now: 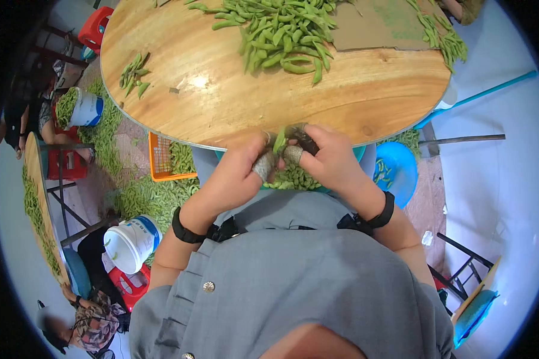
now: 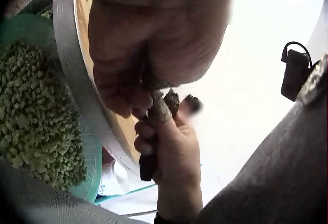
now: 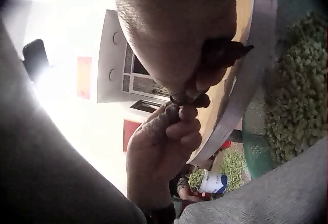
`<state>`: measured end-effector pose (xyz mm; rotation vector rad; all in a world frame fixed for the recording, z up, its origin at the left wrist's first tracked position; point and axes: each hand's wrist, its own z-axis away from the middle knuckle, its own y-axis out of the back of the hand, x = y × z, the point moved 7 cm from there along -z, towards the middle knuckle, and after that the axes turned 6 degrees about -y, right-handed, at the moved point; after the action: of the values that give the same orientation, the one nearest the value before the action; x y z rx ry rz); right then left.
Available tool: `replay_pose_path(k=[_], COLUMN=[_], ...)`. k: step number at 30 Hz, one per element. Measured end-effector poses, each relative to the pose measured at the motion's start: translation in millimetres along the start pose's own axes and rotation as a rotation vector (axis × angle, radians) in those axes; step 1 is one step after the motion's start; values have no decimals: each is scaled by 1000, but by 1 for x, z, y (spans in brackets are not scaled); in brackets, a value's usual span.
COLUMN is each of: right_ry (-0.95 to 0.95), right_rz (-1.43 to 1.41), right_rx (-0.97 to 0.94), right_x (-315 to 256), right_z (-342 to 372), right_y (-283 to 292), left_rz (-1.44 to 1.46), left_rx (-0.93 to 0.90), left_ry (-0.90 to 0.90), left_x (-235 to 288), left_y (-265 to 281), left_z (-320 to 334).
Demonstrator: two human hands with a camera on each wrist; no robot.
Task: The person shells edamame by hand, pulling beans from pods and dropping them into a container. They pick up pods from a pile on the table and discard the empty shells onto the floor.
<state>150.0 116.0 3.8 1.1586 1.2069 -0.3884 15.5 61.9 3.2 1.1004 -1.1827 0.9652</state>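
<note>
Over the near table edge, my two hands meet around a green edamame pod. My left hand pinches it with curled fingers, the thumb wrapped in greyish tape. From the other side my right hand grips at the pod with thumb and fingers; its thumb is taped too, and dark coverings sit on some fingers. Both wrist views show the fingertips together, with the pod mostly hidden. Below the hands stands a green basin of shelled beans, close against my lap.
A pile of pods lies on the wooden table, beside a flat cardboard sheet. An orange basket and a white bucket stand left; a blue basin stands right. Pods cover the floor at left. Another person sits lower left.
</note>
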Motion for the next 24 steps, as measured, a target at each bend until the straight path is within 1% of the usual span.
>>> replay_pose_path(k=[1, 2, 4, 8, 9, 10, 11, 12, 13, 15, 16, 17, 18, 19, 20, 21, 22, 24], right_ry=[0, -11, -19, 3, 27, 26, 53, 79, 79, -56, -55, -96, -136, -132, -172, -212, -206, -278], right_rz=[2, 7, 13, 173, 234, 237, 249, 262, 264, 356, 354, 460, 563, 558, 582, 606, 603, 511], right_rx=[1, -20, -40, -58, -71, -69, -118, -170, -172, -7, -8, 150, 310, 311, 326, 341, 340, 264], right_x=[0, 1, 0, -7, -9, -8, -9, -10, -9, 4, 7, 10, 11, 17, 29, 32, 32, 35], right_z=[0, 0, -1, 0, 1, 1, 3, 5, 1, -17, -30, -45, -56, -66, -74, -79, -80, -75], right_y=[1, 0, 0, 8, 10, 12, 11, 8, 9, 26, 27, 39, 50, 49, 48, 48, 47, 41], left_rz=[-85, -84, -269, -271, -245, -218, -303, -355, -407, -561, -638, -717, -722, -957, -1193, -1276, -1279, -1203], left_rx=[-55, -55, -81, -137, -16, 104, 151, 238, 324, 496, 577, 657, 659, 715, 768, 784, 790, 907], left_ry=[28, 27, -77, -61, -62, -63, -50, 1, 53, -4, 43, 91, 90, 145, 200, 266, 267, 35], left_x=[0, -1, 5, -2, -3, -3, 1, 1, -1, -1, -4, -5, -5, -1, 4, 5, 6, 22], left_y=[-1, -1, -3, -5, 5, 16, 30, 47, 64, 97, 112, 124, 130, 137, 144, 148, 148, 131], left_z=[1, 1, -1, 0, 2, 4, 8, 16, 28, 53, 67, 81, 89, 100, 110, 113, 112, 102])
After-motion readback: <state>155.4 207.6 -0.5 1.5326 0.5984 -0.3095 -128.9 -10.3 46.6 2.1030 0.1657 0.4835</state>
